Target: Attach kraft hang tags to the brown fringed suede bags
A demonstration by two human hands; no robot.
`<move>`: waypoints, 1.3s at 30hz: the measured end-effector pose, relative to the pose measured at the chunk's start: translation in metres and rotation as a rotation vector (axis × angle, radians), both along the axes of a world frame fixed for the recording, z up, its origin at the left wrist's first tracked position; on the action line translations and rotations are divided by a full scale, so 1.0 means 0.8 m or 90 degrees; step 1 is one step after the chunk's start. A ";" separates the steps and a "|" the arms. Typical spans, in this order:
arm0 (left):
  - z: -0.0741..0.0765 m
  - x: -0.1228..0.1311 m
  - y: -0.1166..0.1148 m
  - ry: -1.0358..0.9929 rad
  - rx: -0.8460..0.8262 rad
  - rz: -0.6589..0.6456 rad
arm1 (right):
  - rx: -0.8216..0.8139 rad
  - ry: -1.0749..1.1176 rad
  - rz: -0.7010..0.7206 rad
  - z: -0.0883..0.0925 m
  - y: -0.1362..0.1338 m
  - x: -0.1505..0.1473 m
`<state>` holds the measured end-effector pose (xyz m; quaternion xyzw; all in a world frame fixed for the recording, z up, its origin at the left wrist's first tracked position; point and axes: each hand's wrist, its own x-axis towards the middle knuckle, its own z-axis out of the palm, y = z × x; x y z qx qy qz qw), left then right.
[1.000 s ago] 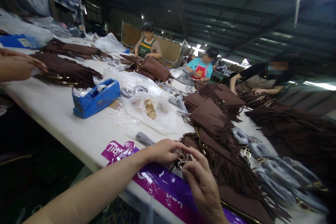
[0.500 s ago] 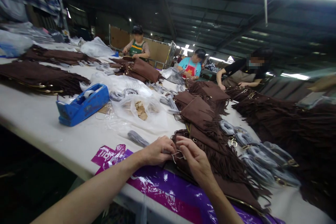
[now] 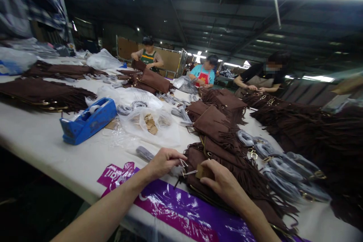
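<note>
**Hands drawn apart with a string between them, over a fringed bag**

Nearest the camera, the two hands work at the worktop's near edge. The left hand is closed to a fingertip pinch on one end of a thin pale string. The right hand is curled, thumb against forefinger, on a small brown card tag. Half a second ago the fingertips of both hands met over the string. Now they stand apart, the string runs nearly straight between them, and the tag shows clear of the fingers. Judged from this, the string is being pulled through or drawn tight at the tag.

Both hands hover just above a brown fringed bag, which lies partly on one purple plastic sheet.

Counts, moving outward:
- Hands: two, with one tag and one string.
- Fringed bags: three in the near overlapping row. More lie in heaps to the left, the right and beyond, too many and too blurred to count.
- Grey wrapped straps: a cluster just right of the row, number unclear.
- Tape dispenser: one, blue, at left.
- Clear bag: one, beside the dispenser, holding brown tags.
- Co-workers: three, at the far side, each bent over brown bags.
</note>
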<state>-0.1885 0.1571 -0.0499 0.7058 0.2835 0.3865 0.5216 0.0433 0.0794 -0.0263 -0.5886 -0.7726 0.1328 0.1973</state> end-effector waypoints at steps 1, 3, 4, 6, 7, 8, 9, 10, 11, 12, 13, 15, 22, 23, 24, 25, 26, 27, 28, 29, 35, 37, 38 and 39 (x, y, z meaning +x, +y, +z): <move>0.000 0.000 0.000 -0.011 -0.036 0.009 | -0.018 0.032 -0.005 0.005 0.000 -0.002; 0.000 -0.001 0.000 -0.029 -0.093 0.027 | -0.040 0.108 0.006 0.012 0.001 -0.006; 0.001 -0.001 0.000 -0.037 -0.108 0.034 | -0.040 0.147 0.021 0.014 0.001 -0.010; 0.004 -0.003 0.000 -0.052 -0.110 0.044 | -0.022 0.213 0.049 0.015 0.004 -0.020; 0.005 -0.003 0.001 -0.059 -0.100 0.046 | -0.010 0.238 0.059 0.015 0.006 -0.026; 0.007 -0.003 0.001 -0.067 -0.085 0.048 | -0.002 0.264 0.065 0.014 0.009 -0.034; 0.008 -0.004 0.001 -0.074 -0.070 0.049 | 0.000 0.295 0.065 0.012 0.013 -0.041; 0.008 -0.003 0.001 -0.080 -0.054 0.053 | -0.004 0.332 0.062 0.009 0.019 -0.049; 0.008 -0.003 0.001 -0.084 -0.040 0.059 | -0.017 0.371 0.054 0.006 0.025 -0.056; 0.008 -0.003 0.002 -0.088 -0.027 0.068 | -0.040 0.406 0.045 0.003 0.031 -0.063; 0.008 -0.003 0.002 -0.090 -0.019 0.077 | -0.070 0.431 0.035 -0.001 0.037 -0.069; 0.008 -0.002 0.002 -0.089 -0.014 0.090 | -0.126 0.438 0.031 -0.007 0.049 -0.077; 0.005 0.001 0.003 -0.092 -0.044 0.109 | -0.046 0.313 0.054 -0.012 0.055 -0.081; 0.004 0.001 0.004 -0.093 -0.054 0.106 | -0.034 0.296 0.054 -0.012 0.054 -0.080; 0.002 0.001 0.005 -0.091 -0.059 0.101 | -0.023 0.281 0.056 -0.011 0.053 -0.079; 0.000 0.001 0.006 -0.087 -0.058 0.095 | -0.013 0.269 0.058 -0.011 0.052 -0.078; -0.002 0.001 0.007 -0.081 -0.052 0.087 | -0.003 0.259 0.058 -0.011 0.051 -0.077; -0.003 0.000 0.008 -0.071 -0.044 0.078 | 0.005 0.255 0.054 -0.011 0.051 -0.075; -0.003 -0.001 0.008 -0.055 -0.033 0.068 | 0.009 0.258 0.047 -0.011 0.051 -0.072; -0.003 -0.002 0.007 -0.034 -0.019 0.060 | 0.007 0.270 0.039 -0.011 0.051 -0.069; 0.008 -0.007 0.001 0.088 0.138 0.031 | -0.062 0.410 -0.055 -0.019 0.052 -0.051; 0.010 -0.006 0.002 0.075 0.083 0.025 | -0.044 0.416 -0.086 -0.023 0.050 -0.055; 0.010 -0.005 0.003 0.053 0.032 0.011 | -0.028 0.418 -0.102 -0.024 0.049 -0.059; 0.011 -0.005 0.004 0.026 -0.022 -0.006 | -0.011 0.421 -0.119 -0.025 0.048 -0.063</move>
